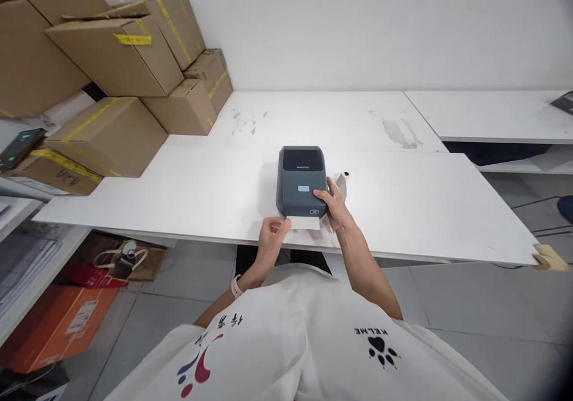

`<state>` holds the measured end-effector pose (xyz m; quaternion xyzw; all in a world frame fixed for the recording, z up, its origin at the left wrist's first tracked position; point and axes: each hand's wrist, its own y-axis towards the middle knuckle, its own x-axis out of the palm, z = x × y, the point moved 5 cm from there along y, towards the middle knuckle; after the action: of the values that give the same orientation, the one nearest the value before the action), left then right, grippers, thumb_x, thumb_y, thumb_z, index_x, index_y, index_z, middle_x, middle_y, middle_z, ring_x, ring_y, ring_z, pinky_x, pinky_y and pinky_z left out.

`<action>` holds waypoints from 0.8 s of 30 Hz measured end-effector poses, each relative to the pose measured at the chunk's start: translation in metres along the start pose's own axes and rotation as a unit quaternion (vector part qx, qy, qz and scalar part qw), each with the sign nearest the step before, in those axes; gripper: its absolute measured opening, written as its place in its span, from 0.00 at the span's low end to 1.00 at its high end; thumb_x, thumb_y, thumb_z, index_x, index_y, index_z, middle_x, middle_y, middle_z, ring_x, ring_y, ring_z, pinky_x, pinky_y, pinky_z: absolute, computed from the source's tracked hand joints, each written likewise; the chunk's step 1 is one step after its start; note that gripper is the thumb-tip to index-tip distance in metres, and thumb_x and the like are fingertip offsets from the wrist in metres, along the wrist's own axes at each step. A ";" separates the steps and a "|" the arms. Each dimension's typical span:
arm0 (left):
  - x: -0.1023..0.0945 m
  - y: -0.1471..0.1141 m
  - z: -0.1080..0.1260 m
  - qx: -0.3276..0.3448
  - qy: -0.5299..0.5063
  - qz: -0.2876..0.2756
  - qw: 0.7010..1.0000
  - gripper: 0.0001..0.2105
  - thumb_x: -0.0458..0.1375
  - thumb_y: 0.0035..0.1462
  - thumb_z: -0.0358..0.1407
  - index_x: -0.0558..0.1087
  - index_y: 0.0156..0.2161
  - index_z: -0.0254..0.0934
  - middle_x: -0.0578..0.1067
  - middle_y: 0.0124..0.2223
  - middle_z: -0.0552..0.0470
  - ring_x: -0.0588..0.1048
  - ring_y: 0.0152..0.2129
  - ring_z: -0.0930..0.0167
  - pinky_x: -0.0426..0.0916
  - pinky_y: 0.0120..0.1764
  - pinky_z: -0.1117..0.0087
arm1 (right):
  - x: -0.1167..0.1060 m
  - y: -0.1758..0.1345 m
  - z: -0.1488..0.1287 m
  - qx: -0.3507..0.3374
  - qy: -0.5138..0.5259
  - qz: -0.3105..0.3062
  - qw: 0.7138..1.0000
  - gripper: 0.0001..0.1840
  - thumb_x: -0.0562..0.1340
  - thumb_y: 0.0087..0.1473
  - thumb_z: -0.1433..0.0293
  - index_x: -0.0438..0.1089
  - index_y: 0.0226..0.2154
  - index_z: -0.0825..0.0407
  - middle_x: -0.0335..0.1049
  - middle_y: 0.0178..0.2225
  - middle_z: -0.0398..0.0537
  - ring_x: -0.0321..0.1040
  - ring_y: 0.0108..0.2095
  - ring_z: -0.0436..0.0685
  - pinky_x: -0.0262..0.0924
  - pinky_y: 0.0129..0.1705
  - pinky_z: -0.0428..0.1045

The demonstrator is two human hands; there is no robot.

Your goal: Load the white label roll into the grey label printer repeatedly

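- White wall (pixel 335 31) is noted behind a white table (pixel 215 180); cardboard boxes (pixel 107 132) are stacked at its left end.
- A grey printer (pixel 302 177) is placed near the table's front edge, with a blank paper strip (pixel 305 223) seen at its front.
- The printer is held at its right side by the right hand (pixel 338 210), part-open, thumb laid on top, fingers curved along the side.
- The left hand (pixel 270 240) is placed at the strip's left end, fingers curled, thumb at the paper; whether the paper is pinched cannot be told from above.
- Step in hand, as judged: the strip is being handled while the printer is steadied.
- For any further move, a sure pinch and a level pull would be called for.
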<state>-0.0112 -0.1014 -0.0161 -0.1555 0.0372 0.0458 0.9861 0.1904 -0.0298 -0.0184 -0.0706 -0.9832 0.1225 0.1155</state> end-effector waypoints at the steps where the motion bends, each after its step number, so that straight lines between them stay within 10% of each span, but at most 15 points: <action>1: 0.007 -0.006 -0.005 -0.034 -0.012 -0.054 0.998 0.24 0.62 0.51 0.57 0.74 0.38 0.36 0.76 0.40 0.46 0.73 0.33 0.69 0.67 0.37 0.66 | 0.000 0.001 0.001 -0.004 -0.008 -0.003 1.000 0.59 0.70 0.44 0.55 0.40 0.71 0.45 0.67 0.60 0.53 0.70 0.56 0.65 0.64 0.61 0.63; 4: 0.021 -0.011 -0.001 -0.063 -0.066 -0.146 0.985 0.21 0.63 0.49 0.54 0.72 0.26 0.35 0.74 0.28 0.50 0.66 0.22 0.75 0.59 0.28 0.69 | 0.000 0.002 0.002 -0.019 -0.025 -0.008 0.999 0.57 0.68 0.46 0.54 0.40 0.71 0.43 0.66 0.60 0.53 0.69 0.57 0.65 0.64 0.60 0.65; 9: 0.024 -0.002 0.008 -0.034 -0.080 -0.148 0.985 0.19 0.67 0.45 0.49 0.69 0.20 0.36 0.68 0.21 0.55 0.62 0.19 0.77 0.56 0.27 0.70 | -0.003 -0.016 -0.028 -0.162 -0.175 0.017 0.971 0.46 0.67 0.50 0.52 0.51 0.67 0.38 0.48 0.70 0.50 0.48 0.70 0.67 0.51 0.66 0.70; 12: 0.022 0.002 0.004 -0.027 -0.066 -0.163 0.984 0.20 0.67 0.46 0.50 0.71 0.21 0.36 0.70 0.21 0.55 0.64 0.20 0.76 0.58 0.27 0.71 | 0.004 -0.038 -0.054 -0.319 -0.345 0.018 0.883 0.20 0.62 0.58 0.53 0.71 0.52 0.37 0.44 0.72 0.38 0.30 0.73 0.67 0.34 0.69 0.72; 16: 0.012 0.008 -0.001 -0.025 -0.016 -0.194 0.981 0.22 0.62 0.50 0.55 0.75 0.24 0.35 0.73 0.24 0.51 0.67 0.21 0.74 0.59 0.26 0.71 | 0.017 -0.051 -0.061 -0.411 -0.482 -0.005 0.774 0.14 0.57 0.63 0.55 0.76 0.46 0.33 0.51 0.70 0.32 0.32 0.73 0.67 0.23 0.70 0.72; 24: -0.030 0.039 0.020 0.068 -0.085 0.032 0.994 0.22 0.55 0.56 0.52 0.71 0.21 0.37 0.65 0.20 0.55 0.61 0.17 0.76 0.54 0.23 0.71 | 0.020 -0.048 -0.046 -0.388 -0.465 0.005 0.796 0.21 0.53 0.63 0.50 0.70 0.52 0.38 0.49 0.71 0.40 0.33 0.73 0.69 0.27 0.69 0.75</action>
<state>-0.0442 -0.0607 -0.0058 -0.0826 -0.0387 0.0879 0.9919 0.1775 -0.0622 0.0417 -0.0487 -0.8831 -0.2503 -0.3937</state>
